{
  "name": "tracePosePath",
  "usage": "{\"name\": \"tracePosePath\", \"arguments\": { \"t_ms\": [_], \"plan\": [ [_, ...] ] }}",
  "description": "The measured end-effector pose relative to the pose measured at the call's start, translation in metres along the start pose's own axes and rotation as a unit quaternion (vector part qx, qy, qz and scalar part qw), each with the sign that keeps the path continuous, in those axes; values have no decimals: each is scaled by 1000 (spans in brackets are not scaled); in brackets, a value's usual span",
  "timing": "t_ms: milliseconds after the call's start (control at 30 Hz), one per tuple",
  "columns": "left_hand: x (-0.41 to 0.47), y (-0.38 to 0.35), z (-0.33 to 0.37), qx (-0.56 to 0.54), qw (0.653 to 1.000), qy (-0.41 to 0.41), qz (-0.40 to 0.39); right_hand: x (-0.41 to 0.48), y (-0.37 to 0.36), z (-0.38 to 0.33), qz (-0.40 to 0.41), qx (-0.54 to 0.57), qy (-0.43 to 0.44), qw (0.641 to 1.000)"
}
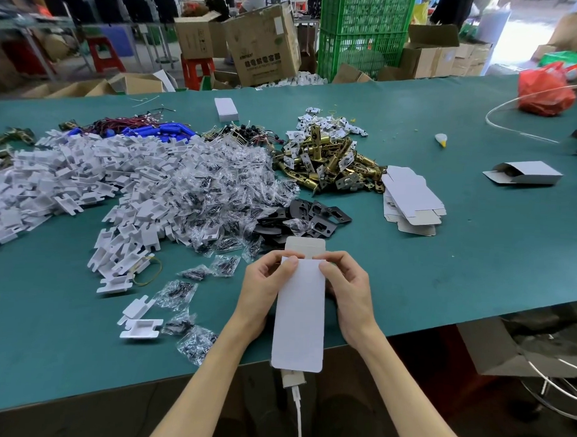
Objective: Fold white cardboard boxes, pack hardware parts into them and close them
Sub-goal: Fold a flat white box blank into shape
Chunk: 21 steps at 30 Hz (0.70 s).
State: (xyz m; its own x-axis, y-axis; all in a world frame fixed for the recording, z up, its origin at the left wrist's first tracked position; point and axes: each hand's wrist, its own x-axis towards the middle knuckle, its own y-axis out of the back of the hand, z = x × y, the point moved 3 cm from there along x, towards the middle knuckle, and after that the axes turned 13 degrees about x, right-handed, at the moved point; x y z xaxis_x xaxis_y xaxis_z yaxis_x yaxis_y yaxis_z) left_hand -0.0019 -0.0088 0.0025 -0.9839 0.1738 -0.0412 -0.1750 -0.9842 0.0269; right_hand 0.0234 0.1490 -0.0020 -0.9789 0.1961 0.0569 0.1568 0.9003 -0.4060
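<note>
At lower centre, the left hand (262, 284) and right hand (348, 289) both pinch the white box (298, 316) by its top corners, thumbs on its face, apparently to work the end flap.

Two bare forearms are seen, with no sleeve reaching into view. The left hand (261, 289) and the right hand (350, 295) are uncovered. The fingernails are kept short and unpainted.
</note>
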Motion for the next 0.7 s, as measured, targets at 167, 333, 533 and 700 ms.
{"name": "tracePosePath", "arguments": {
  "t_ms": [167, 333, 533, 700],
  "plan": [
    [0, 0, -2, 13, 1000, -11, 7, -1, -1, -1, 0, 3, 1, 1000],
    [0, 1, -1, 6, 1000, -16, 2, -2, 0, -2, -6, 18, -3, 1000],
    [-2, -1, 3, 18, 999, -36, 12, -3, -2, -5, -13, 20, -6, 1000],
    [-3, -1, 5, 3, 999, -33, 12, -3, -3, -5, -9, 13, -3, 1000]
  ]
}}
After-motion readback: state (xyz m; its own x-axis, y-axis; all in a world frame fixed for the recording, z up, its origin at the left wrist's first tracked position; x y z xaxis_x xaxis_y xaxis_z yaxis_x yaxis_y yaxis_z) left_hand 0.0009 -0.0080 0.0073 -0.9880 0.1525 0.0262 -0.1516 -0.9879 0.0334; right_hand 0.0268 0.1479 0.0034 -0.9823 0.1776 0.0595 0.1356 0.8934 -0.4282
